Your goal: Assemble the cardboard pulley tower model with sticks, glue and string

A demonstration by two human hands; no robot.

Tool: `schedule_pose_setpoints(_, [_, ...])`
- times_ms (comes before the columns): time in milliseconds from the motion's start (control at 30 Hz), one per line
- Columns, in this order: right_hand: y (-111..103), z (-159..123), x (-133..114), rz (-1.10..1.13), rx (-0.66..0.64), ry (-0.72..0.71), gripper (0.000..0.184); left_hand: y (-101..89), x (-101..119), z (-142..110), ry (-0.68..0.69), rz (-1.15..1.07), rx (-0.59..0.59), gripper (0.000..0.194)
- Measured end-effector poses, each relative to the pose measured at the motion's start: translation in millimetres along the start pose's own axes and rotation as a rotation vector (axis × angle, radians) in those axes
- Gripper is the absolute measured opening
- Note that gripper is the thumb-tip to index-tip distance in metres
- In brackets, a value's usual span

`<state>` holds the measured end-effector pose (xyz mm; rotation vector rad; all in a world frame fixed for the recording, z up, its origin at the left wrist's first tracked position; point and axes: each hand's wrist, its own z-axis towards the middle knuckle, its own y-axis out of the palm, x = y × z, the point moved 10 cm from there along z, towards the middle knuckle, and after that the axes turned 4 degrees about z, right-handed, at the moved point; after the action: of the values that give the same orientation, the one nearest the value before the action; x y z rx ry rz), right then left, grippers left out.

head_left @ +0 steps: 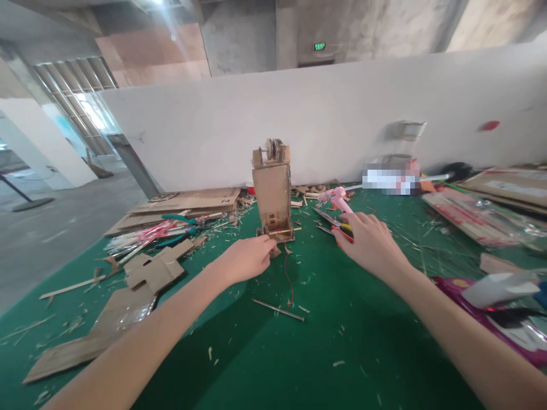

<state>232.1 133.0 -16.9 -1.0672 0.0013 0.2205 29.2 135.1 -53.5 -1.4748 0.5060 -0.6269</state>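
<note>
In the middle stands an upright cardboard model (pixel 273 193), with round discs on an axle at its top and a thin wooden stick across its base. My left hand (pixel 252 259) is closed at the model's lower left corner; its fingertips are partly hidden. Farther right, my right hand (pixel 371 239) has its thumb and fingers around the orange and yellow handles of scissors (pixel 328 217), whose blades are spread. A pink glue gun (pixel 335 197) lies just behind, its handle meeting my right fingers. A red wire (pixel 289 279) trails from the model toward a metal rod (pixel 277 309).
Cut cardboard pieces (pixel 156 267), pliers (pixel 179 233) and wrapped sticks (pixel 141 234) lie at left. Flat cardboard (pixel 192 199) is stacked behind them. At right are a purple-edged device (pixel 459 307) and plastic-wrapped material (pixel 482 219). A white partition (pixel 239 125) closes the table's back.
</note>
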Motion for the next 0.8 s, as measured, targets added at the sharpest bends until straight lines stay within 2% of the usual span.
schedule_pose_setpoints(167, [-10, -1, -36, 0.132, -0.100, -0.125, 0.034, -0.7, -23, -4, -0.102, -0.006, -0.126, 0.015])
schedule_pose_setpoints(333, [12, -15, -50, 0.090, -0.353, -0.185, 0.030, -3.3, -34, -14, -0.170, 0.096, -0.263, 0.014])
schedule_pose_setpoints(433, [17, -23, -57, 0.049, -0.387, -0.233, 0.026, -6.7, -35, -19, -0.191, 0.197, -0.325, 0.016])
schedule_pose_setpoints(533, [19, -26, -64, 0.040, -0.404, -0.243, 0.023, -17.6, -21, -15, -0.149, 0.191, -0.232, 0.016])
schedule_pose_setpoints(600, [22, -25, -68, 0.050, -0.435, -0.238, 0.021, -24.1, 0, -9, -0.040, 0.091, -0.115, 0.018])
schedule_pose_setpoints(633, [24, -24, -71, 0.061, -0.442, -0.235, 0.020, -22.8, 10, -7, 0.019, 0.038, -0.092, 0.020])
schedule_pose_setpoints(700, [28, -20, -79, 0.103, -0.425, -0.248, 0.020, -13.0, 23, -5, 0.099, -0.014, -0.113, 0.021])
schedule_pose_setpoints(800, [32, -18, -98, 0.222, -0.327, -0.348, 0.024, -0.1, 20, -5, 0.082, 0.003, -0.166, 0.020])
